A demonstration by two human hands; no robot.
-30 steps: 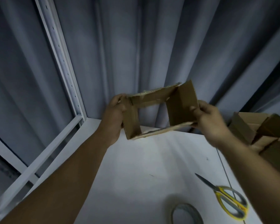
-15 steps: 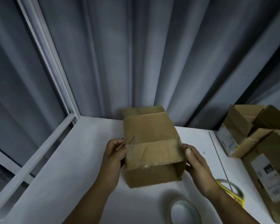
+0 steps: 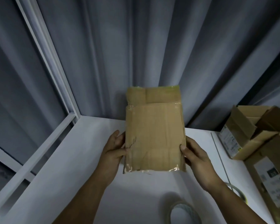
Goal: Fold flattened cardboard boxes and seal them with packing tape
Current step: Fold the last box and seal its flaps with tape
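A brown cardboard box (image 3: 154,131) with old clear tape on its edges is held above the white table (image 3: 81,167), one broad face turned toward me. My left hand (image 3: 114,150) grips its left edge, thumb on the front face. My right hand (image 3: 195,156) grips its right edge in the same way. A roll of packing tape (image 3: 182,213) lies on the table near the bottom edge of the view, below the box.
Grey curtains (image 3: 136,54) hang behind the table, and a white window frame (image 3: 55,88) runs along the left. Open cardboard boxes (image 3: 255,131) with labels stand at the right. Part of the yellow-handled scissors (image 3: 238,193) shows beside my right forearm.
The box was open and raised high, then came down toward the table. It now shows a flat broad face to me, and both hands have shifted to its side edges.
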